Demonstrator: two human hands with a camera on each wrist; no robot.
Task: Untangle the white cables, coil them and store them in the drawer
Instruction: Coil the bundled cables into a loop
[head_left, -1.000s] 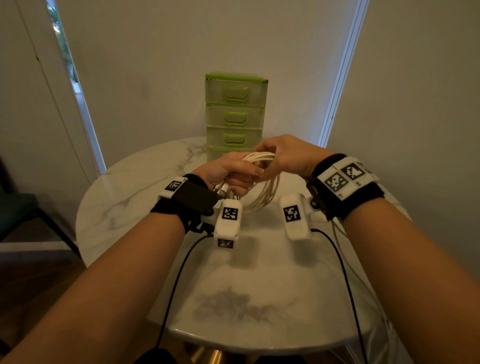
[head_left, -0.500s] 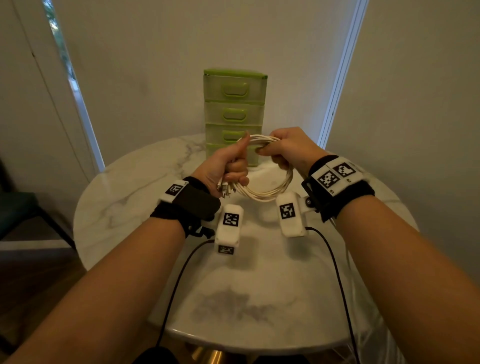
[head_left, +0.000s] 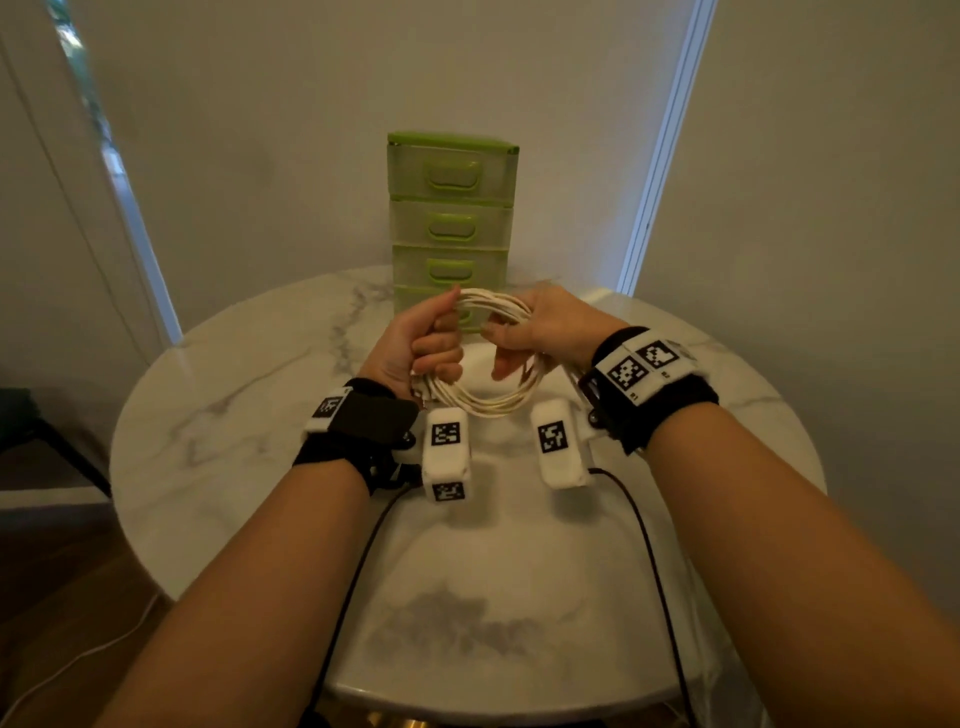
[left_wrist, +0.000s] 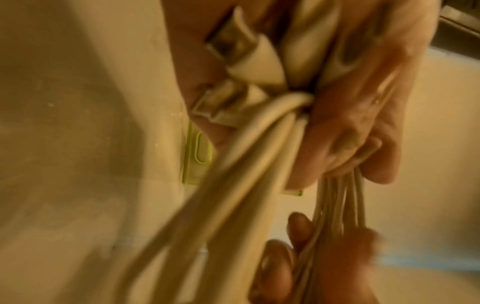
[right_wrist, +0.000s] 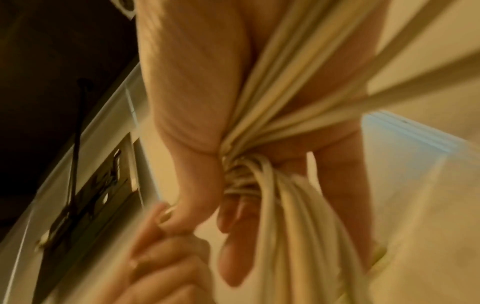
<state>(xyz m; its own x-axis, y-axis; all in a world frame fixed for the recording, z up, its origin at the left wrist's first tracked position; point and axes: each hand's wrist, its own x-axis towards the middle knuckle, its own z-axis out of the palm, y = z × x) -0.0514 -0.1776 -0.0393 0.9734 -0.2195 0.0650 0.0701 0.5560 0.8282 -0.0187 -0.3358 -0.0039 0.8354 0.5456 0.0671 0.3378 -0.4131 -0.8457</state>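
A coil of white cables (head_left: 483, 402) hangs in a round loop above the marble table (head_left: 234, 415), held between both hands. My left hand (head_left: 426, 345) grips the left side of the coil (left_wrist: 254, 144) in a fist, with the metal plugs (left_wrist: 228, 47) sticking out by the palm. My right hand (head_left: 524, 332) holds the right side, fingers curled round the bundled strands (right_wrist: 259, 148). Behind the hands stands the green drawer unit (head_left: 452, 218) with all its visible drawers closed; the lowest drawer is partly hidden by the coil.
The round table ends near my forearms at its front edge (head_left: 493, 701). Black wires (head_left: 644, 545) trail from the wrist cameras across the table. A dark chair (head_left: 31, 431) stands at the left, walls and a window strip behind.
Both hands have spread apart and risen a little, opening the bunched cable into a wider round loop. The right hand moved to the right side of the coil.
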